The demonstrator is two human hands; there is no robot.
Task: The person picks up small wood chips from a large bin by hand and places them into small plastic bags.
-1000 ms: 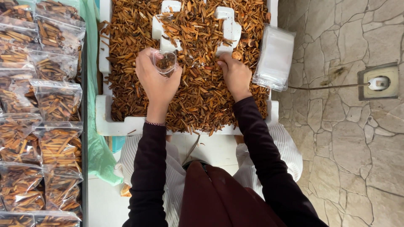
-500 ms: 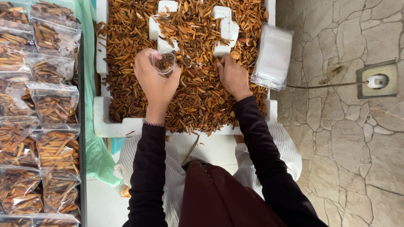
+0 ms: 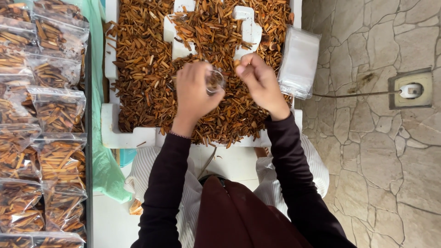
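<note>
A white foam tray (image 3: 128,137) in front of me is heaped with brown bark sticks (image 3: 151,82). My left hand (image 3: 193,94) holds a small clear plastic bag (image 3: 214,81), partly filled with sticks, above the heap. My right hand (image 3: 262,82) is right beside the bag's mouth, with its fingertips pinched on a few sticks. White foam blocks (image 3: 250,30) jut out of the heap farther back.
A stack of empty clear bags (image 3: 298,62) lies on the tray's right edge. Several filled bags (image 3: 59,110) lie in rows on the left beside a green sheet (image 3: 98,151). On the stone floor at right are a wall socket (image 3: 411,89) and its cable.
My right hand has lifted off the heap and come left to the bag's mouth. My left hand with the bag has shifted slightly right.
</note>
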